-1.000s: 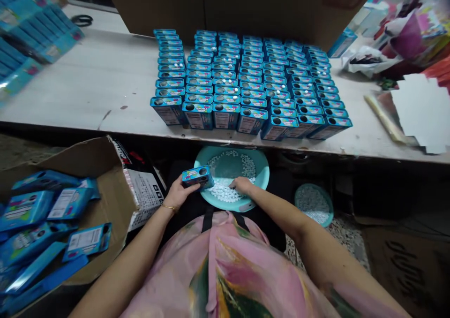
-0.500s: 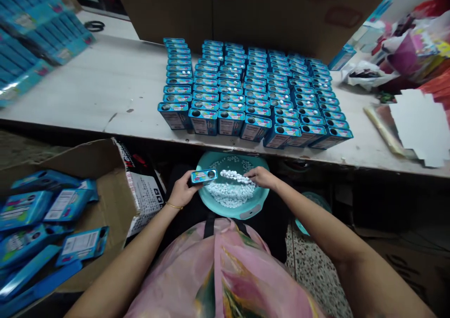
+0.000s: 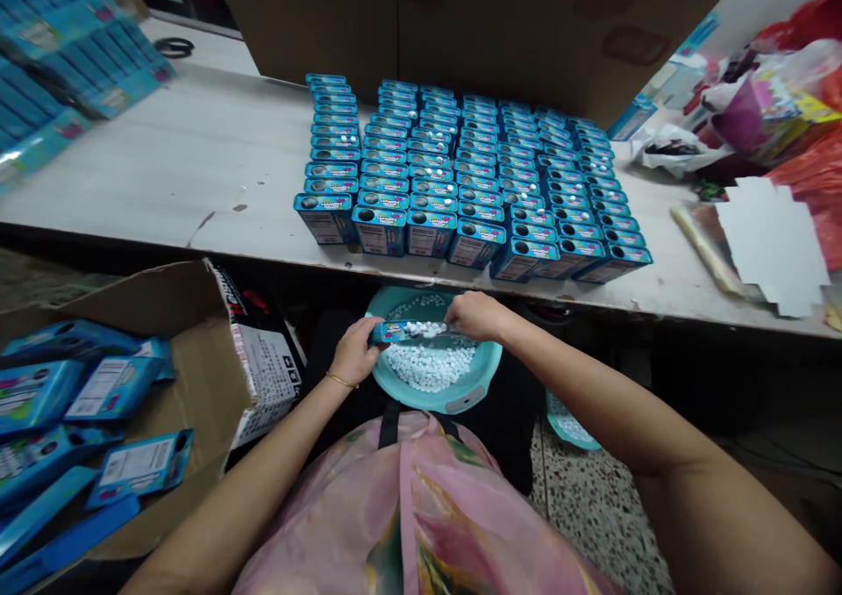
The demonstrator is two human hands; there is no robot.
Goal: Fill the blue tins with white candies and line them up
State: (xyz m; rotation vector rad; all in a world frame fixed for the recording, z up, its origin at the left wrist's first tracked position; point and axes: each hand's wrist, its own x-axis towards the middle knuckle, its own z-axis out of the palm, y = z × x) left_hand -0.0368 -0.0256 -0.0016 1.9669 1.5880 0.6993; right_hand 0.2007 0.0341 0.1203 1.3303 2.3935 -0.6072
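Observation:
My left hand [image 3: 353,351] is closed around one end of a small blue candy box [image 3: 391,332] above the turquoise basin [image 3: 485,376]. In my right hand [image 3: 479,316] is a narrow scoop [image 3: 445,329], mostly hidden by the fingers and its load of white pellet candies [image 3: 421,329]. The scoop's front end meets the box's top, and pellets lie over that end, covering the hole. Below both hands, many loose white pellets [image 3: 431,367] lie in the basin, which rests on the lap.
Rows of upright blue boxes [image 3: 431,218] stand on the white table [image 3: 250,174], some with pellets on top. A carton [image 3: 197,349] of blue boxes is at lower left. Wrapped packs [image 3: 59,42] stand at far left, bags [image 3: 743,121] at right. Another pellet container [image 3: 572,428] sits lower right.
My right hand has moved left with the loaded scoop, bringing it onto the box's top. My left hand has shifted slightly right with the box.

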